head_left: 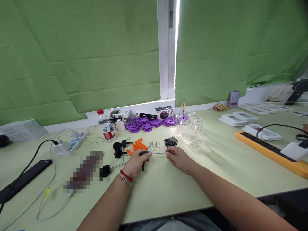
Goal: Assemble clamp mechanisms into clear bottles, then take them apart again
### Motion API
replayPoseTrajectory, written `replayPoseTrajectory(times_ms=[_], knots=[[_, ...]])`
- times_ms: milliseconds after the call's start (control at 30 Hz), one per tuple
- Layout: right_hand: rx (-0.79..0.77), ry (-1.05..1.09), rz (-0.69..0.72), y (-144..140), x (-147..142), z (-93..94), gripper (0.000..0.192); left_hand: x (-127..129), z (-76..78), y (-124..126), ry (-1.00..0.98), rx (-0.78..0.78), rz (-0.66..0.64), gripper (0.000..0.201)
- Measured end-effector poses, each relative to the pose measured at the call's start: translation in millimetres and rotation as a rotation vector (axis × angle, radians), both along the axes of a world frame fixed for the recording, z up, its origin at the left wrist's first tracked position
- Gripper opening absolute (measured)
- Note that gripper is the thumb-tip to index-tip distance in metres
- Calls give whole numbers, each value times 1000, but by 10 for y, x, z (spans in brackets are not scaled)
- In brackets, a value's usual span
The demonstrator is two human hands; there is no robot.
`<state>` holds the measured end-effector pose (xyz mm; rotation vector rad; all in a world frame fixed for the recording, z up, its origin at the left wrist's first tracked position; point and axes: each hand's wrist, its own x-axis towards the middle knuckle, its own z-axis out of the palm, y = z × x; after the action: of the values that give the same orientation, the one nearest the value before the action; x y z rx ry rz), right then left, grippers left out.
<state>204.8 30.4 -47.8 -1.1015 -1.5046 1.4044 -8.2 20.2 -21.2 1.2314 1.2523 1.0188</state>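
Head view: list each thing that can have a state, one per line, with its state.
left hand: closed on the black handle
right hand: pinching the metal rod by its end
metal rod: level, held between both hands
water bottle: upright, red cap on
glass jars: upright, lidless, empty
green blinds: drawn down

Both forearms come in bare from six o'clock, no sleeves anywhere. The left hand (134, 163) has two bands at the wrist: a red cord bracelet (126, 175) nearest the hand, and a thin silver bangle (124, 180) just behind it. The right hand (179, 158) is plain, its wrist bare, no rings showing.
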Motion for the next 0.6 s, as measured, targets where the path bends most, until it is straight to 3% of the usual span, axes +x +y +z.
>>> replayPoseTrajectory(times_ms=[267,600], knots=[[-33,4,-1,24,3,-5,19,-4,-52,-5,-171,-122,-71,41],[-107,47,-11,38,45,-11,21,-29,-55,6,-256,-132,-66,30]])
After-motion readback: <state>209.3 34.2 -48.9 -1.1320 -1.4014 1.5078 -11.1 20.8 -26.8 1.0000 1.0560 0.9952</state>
